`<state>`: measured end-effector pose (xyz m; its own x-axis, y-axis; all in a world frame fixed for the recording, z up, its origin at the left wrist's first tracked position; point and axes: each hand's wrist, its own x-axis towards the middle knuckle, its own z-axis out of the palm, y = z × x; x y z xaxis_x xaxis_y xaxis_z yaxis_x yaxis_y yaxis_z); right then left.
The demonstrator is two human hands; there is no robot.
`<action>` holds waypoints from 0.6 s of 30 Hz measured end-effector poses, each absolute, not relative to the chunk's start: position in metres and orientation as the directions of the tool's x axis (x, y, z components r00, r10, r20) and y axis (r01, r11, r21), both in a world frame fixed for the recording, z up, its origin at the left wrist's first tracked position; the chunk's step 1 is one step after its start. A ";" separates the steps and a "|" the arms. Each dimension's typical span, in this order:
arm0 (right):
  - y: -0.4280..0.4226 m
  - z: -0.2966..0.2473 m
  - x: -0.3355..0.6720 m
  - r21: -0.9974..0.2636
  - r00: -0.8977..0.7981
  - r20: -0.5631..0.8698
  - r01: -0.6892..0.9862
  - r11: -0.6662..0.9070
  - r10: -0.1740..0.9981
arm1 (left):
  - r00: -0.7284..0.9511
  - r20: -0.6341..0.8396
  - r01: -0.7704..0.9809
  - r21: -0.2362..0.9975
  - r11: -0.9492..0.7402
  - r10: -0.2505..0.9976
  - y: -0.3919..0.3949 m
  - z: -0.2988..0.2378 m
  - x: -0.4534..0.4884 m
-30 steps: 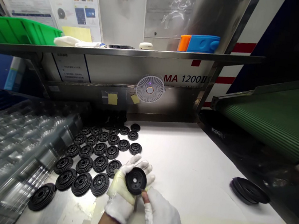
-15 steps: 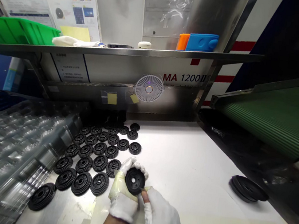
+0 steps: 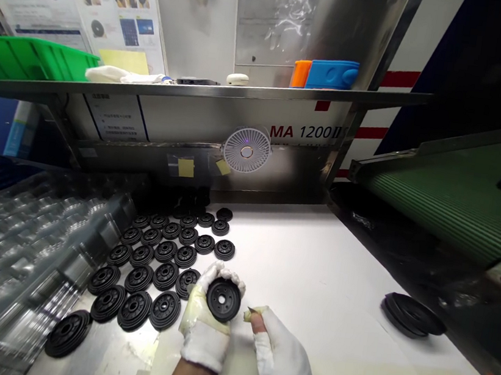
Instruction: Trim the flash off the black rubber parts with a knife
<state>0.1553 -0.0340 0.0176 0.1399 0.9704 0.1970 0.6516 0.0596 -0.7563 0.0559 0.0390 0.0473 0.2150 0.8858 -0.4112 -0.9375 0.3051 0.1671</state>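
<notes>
In my gloved left hand (image 3: 205,328) is a black round plastic wheel (image 3: 223,299) with a hole in its centre, its hollow face turned up toward me. The fingers wrap around its far and left edge. To its right, slightly apart from the wheel, my gloved right hand (image 3: 279,354) is closed in a pinch, its thumb tip bare. A small dark pointed tip (image 3: 249,310) sticks out of the pinch, too small to name. Several similar black wheels (image 3: 134,309) lie in rows on the table, left of my left hand.
Stacked clear plastic trays (image 3: 13,267) fill the left side. Two stacked black wheels (image 3: 413,314) lie at the right of the white table surface (image 3: 313,269). Beyond is a green conveyor belt (image 3: 451,208) with a black part. A small fan (image 3: 247,150) hangs below the metal shelf (image 3: 263,94).
My right hand has drawn away from the wheel's lower right edge, to the right. My left hand still holds the wheel, slightly turned. The view has shifted a little.
</notes>
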 end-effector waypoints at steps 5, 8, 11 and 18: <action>-0.027 0.022 0.177 -0.797 0.182 0.081 0.603 -0.046 0.980 | 0.222 -0.400 -0.941 0.149 0.302 0.889 0.040 0.049 0.057; -0.014 0.033 0.220 -0.713 0.397 0.048 0.656 -0.247 0.916 | 0.209 -0.390 -0.936 0.187 0.300 0.897 0.041 0.050 0.055; -0.004 0.046 0.261 -0.605 0.549 0.209 0.723 -0.334 0.810 | 0.195 -0.371 -0.934 0.214 0.288 0.908 0.041 0.050 0.055; -0.016 0.046 0.215 -0.963 0.063 -0.128 0.230 -0.139 0.990 | 0.172 -0.462 -0.939 0.191 0.286 0.870 0.039 0.053 0.063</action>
<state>0.2150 -0.0163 0.0459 0.0635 0.9898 -0.1277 0.2296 -0.1390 -0.9633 0.0628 0.0389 0.0527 0.1716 0.8702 -0.4618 -0.9389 0.2864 0.1907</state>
